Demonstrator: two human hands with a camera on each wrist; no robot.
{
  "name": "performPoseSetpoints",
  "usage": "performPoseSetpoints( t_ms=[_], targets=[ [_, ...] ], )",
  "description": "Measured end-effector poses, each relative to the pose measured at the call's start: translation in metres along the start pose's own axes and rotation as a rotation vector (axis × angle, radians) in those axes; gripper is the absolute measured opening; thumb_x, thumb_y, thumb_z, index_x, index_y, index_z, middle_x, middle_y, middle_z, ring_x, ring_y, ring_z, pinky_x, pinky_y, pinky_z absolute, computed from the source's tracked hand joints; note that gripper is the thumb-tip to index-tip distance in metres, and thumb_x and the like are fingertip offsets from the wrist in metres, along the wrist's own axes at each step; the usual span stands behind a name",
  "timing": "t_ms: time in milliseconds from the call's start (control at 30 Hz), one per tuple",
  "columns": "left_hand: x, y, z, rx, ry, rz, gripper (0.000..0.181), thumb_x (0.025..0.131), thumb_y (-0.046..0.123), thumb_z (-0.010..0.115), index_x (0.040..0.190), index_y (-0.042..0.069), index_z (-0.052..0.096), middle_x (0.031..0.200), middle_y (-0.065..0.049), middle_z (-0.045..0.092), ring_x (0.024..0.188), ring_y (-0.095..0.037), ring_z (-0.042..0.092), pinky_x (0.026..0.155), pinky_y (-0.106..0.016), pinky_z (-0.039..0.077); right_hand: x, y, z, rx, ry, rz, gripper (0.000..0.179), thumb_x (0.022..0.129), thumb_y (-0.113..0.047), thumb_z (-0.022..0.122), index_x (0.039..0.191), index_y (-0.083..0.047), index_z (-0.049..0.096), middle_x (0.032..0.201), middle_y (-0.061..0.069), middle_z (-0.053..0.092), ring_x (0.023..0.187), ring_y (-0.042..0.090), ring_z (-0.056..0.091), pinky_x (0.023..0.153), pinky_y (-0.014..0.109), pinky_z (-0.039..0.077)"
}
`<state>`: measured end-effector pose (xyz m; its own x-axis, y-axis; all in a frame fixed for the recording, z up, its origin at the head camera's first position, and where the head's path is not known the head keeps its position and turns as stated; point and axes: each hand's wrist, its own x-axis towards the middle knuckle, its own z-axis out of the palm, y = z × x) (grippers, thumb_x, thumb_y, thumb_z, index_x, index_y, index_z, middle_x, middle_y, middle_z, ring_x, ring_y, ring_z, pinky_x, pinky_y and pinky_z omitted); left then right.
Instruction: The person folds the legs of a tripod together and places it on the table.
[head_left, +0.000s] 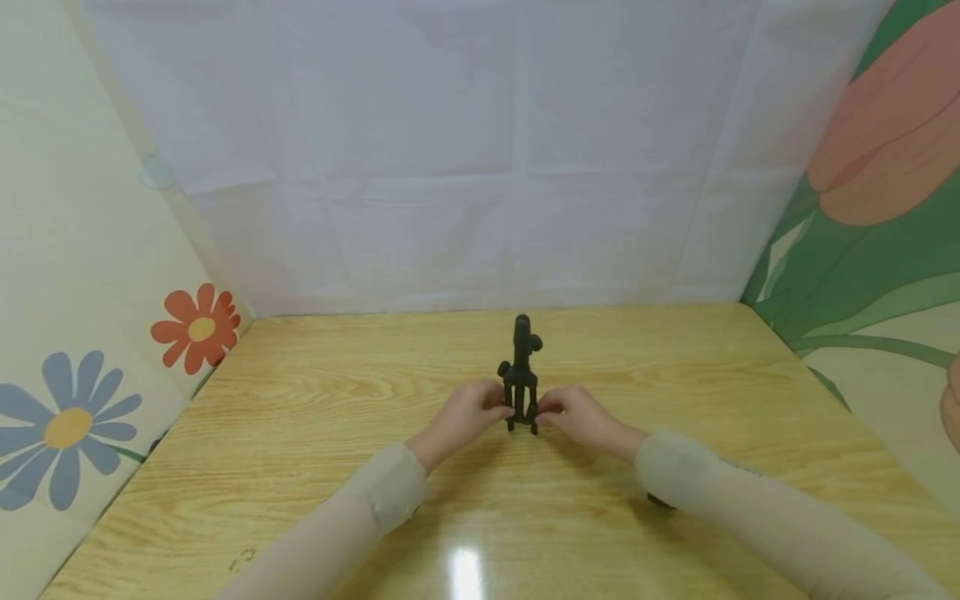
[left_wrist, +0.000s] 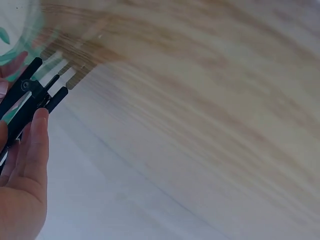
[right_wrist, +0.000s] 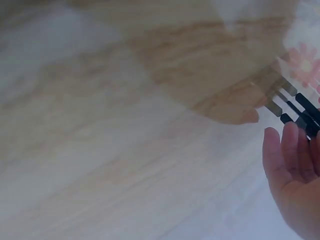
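A black mini tripod [head_left: 521,367] stands upright at the middle of the table, its head up and its legs slightly spread, with small knobs on both sides. My left hand [head_left: 474,410] pinches the leg on its side between thumb and fingers. On the other side, my right hand [head_left: 577,414] has its thumb and fingertips at the opposite leg. The tripod's legs [left_wrist: 22,107] run past the left fingers in the left wrist view. Fingers of the right hand [right_wrist: 295,170] lie along the leg ends in the right wrist view, where the thumb is hidden.
The glossy wooden table [head_left: 315,367] mirrors the tripod and hands. A white cloth [head_left: 420,167] hangs behind it. Flower-printed panels [head_left: 67,250] flank the left and right sides. A small dark item [head_left: 660,501] shows under the right sleeve.
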<state>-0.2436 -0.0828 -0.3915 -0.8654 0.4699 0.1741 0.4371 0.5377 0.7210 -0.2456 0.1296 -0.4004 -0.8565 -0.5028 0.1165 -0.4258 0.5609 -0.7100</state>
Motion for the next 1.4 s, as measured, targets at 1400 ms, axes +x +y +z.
performPoseSetpoints(
  t_ms=[1400],
  targets=[
    [0.012, 0.007, 0.005, -0.003, 0.010, 0.105, 0.010, 0.092, -0.003, 0.062, 0.092, -0.006, 0.072, 0.089, -0.017, 0.072, 0.075, -0.019, 0.069, 0.064, -0.023, 0.055, 0.011, 0.004, 0.002, -0.017, 0.032, -0.013, 0.014, 0.090, 0.011, 0.058, 0.094, 0.007, 0.071, 0.087, 0.013, 0.072, 0.080, 0.022, 0.069, 0.073, 0.030, 0.056]
  ],
)
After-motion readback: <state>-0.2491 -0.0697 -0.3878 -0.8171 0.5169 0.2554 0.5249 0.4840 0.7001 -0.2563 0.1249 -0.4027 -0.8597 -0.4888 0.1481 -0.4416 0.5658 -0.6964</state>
